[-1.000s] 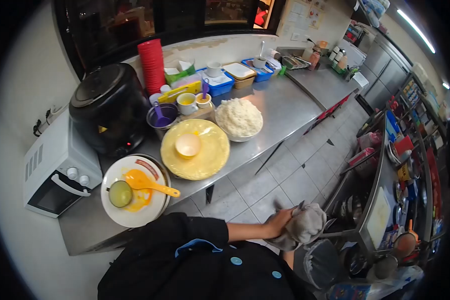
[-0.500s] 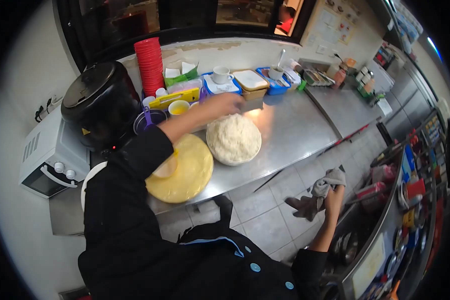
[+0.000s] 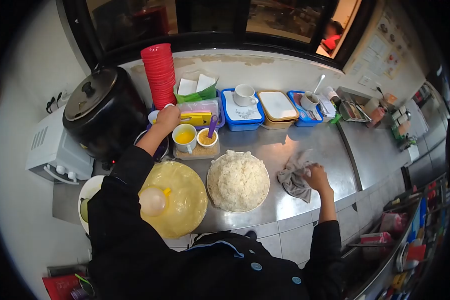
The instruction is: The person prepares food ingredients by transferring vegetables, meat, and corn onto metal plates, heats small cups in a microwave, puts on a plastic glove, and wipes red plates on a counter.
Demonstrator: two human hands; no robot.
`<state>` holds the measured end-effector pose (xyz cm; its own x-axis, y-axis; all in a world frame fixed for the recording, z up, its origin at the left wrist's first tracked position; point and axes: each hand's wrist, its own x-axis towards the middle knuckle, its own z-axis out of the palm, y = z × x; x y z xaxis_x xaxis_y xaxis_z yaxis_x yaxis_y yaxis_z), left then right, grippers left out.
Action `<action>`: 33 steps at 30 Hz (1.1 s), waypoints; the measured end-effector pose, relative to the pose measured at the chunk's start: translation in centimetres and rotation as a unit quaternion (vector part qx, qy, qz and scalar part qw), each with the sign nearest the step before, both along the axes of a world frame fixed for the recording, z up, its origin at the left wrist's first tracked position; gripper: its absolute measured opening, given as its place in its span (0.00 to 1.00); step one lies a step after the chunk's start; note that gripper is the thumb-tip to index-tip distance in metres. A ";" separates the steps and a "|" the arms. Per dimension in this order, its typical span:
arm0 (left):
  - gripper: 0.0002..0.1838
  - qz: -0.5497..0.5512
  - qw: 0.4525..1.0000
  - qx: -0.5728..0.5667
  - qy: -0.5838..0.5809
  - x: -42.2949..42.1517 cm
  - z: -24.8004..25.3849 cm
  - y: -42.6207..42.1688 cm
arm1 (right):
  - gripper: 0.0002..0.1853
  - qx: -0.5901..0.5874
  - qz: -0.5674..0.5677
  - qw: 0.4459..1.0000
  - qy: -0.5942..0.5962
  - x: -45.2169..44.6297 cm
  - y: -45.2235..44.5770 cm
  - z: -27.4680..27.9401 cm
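My right hand [image 3: 317, 178] grips a crumpled grey cloth [image 3: 296, 179], which rests on the steel counter to the right of a bowl heaped with white rice [image 3: 239, 181]. My left hand [image 3: 169, 118] is closed at the left end of a yellow box [image 3: 199, 119], by small white cups; what its fingers hold is hidden. Just right of that hand stand a white mug of yellow liquid [image 3: 185, 137] and a small cup of brownish grains [image 3: 207, 138] with a purple spoon [image 3: 212, 126]. Below my left arm lies a round yellow plastic-covered lid [image 3: 190, 200] with a yellow-handled cup [image 3: 154, 201] on it.
A black cooker [image 3: 102, 112] and a white microwave [image 3: 57, 155] stand at left. Along the wall are stacked red cups [image 3: 158, 75], a blue tub [image 3: 242, 115] bearing a white mug [image 3: 245, 95], and more tubs. Shelves fill the right side.
My left hand has drawn back leftward from behind the rice to the yellow box. My right hand has brought the cloth from over the floor onto the counter. The view has shifted.
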<state>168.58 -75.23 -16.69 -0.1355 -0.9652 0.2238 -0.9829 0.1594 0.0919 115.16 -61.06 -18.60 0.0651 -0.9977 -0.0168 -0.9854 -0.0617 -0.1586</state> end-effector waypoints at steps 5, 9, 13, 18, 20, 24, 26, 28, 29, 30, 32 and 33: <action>0.08 -0.018 0.999 0.023 -0.020 0.0 -0.8 1.8 | 0.13 -0.140 0.156 0.970 -0.125 7.1 -7.0 3.7; 0.09 -0.002 0.996 0.035 -0.081 -1.0 -0.8 3.1 | 0.09 -0.186 0.245 0.934 -0.183 14.4 -10.6 7.7; 0.11 -0.004 1.000 0.001 0.002 -1.1 -0.3 3.1 | 0.07 -0.169 0.322 0.897 -0.252 20.5 -13.1 7.9; 0.12 -0.029 0.996 0.059 0.064 -0.3 -1.0 2.2 | 0.07 -0.140 0.399 0.871 -0.251 27.6 -15.3 6.3; 0.11 -0.041 0.996 0.027 0.070 -0.3 -1.9 2.0 | 0.08 -0.129 0.419 0.867 -0.237 30.1 -16.3 5.1; 0.07 -0.056 0.986 0.066 0.146 -0.3 0.1 1.6 | 0.10 -0.172 0.462 0.855 -0.163 34.0 -17.4 3.1; 0.07 -0.057 0.984 0.063 0.158 0.3 -0.3 1.4 | 0.10 -0.198 0.459 0.855 -0.140 34.9 -17.7 2.3; 0.07 -0.058 0.982 0.060 0.169 0.3 0.9 1.7 | 0.09 -0.225 0.455 0.853 -0.118 35.4 -18.0 1.9; 0.07 -0.047 0.972 0.090 0.213 0.3 1.6 1.7 | 0.08 -0.231 0.448 0.855 -0.121 35.6 -18.1 1.7; 0.07 -0.036 0.958 0.120 0.257 0.4 2.1 1.6 | 0.08 -0.236 0.440 0.858 -0.123 35.7 -18.2 1.6; 0.06 -0.027 0.956 0.090 0.277 1.1 3.3 1.1 | 0.07 -0.210 0.435 0.865 -0.131 36.0 -18.2 1.4; 0.05 -0.019 0.953 0.058 0.296 1.4 4.1 0.6 | 0.07 -0.186 0.430 0.873 -0.138 36.2 -18.2 1.4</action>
<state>169.94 -74.59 -12.55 -0.0543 -0.9850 0.1636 -0.7467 0.1488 0.6482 151.37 -79.23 -17.18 0.7422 -0.5121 0.4323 -0.4774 -0.8567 -0.1952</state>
